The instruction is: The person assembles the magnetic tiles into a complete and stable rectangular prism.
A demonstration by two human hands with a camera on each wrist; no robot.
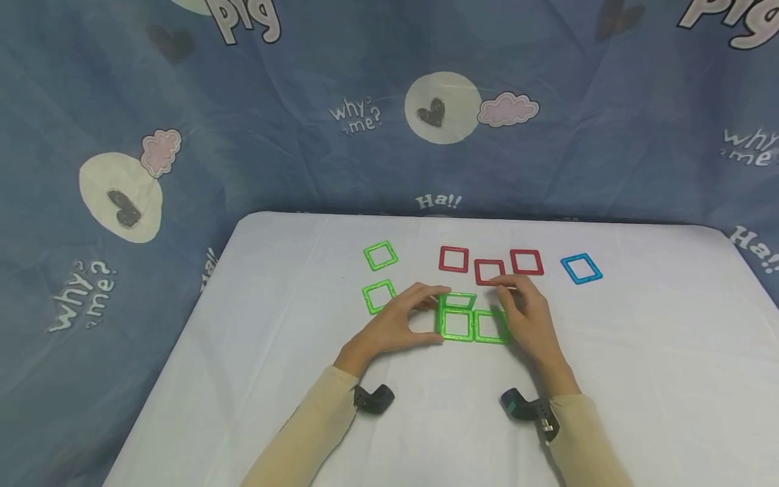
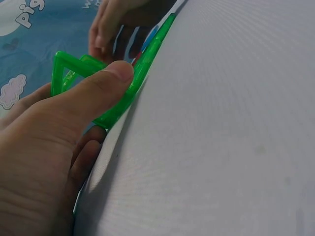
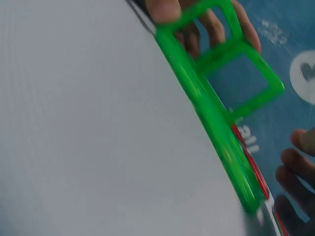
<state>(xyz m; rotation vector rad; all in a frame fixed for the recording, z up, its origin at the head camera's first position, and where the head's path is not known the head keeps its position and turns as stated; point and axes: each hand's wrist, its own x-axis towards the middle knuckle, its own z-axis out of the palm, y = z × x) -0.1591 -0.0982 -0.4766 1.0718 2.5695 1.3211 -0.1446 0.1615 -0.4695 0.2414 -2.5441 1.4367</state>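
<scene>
Several green magnetic square tiles are joined: two lie flat side by side, a back tile (image 1: 459,300) rises from the left flat tile (image 1: 456,325), and another stands along its left side. My left hand (image 1: 398,325) grips that left side tile, thumb in front and fingers behind; the left wrist view shows the thumb (image 2: 101,91) against the green frame. My right hand (image 1: 529,318) hovers beside the right flat tile (image 1: 489,340), its fingers loosely bent and holding nothing. Its index fingertip overlaps the front edge of a red square tile (image 1: 478,270) in the head view.
Two loose green squares, one of them here (image 1: 381,256), lie to the left. Red squares (image 1: 454,259) (image 1: 527,262) lie behind the joined tiles, with a blue square (image 1: 581,268) farther right. A white cloth covers the table (image 1: 657,352); a patterned blue curtain (image 1: 304,135) hangs behind.
</scene>
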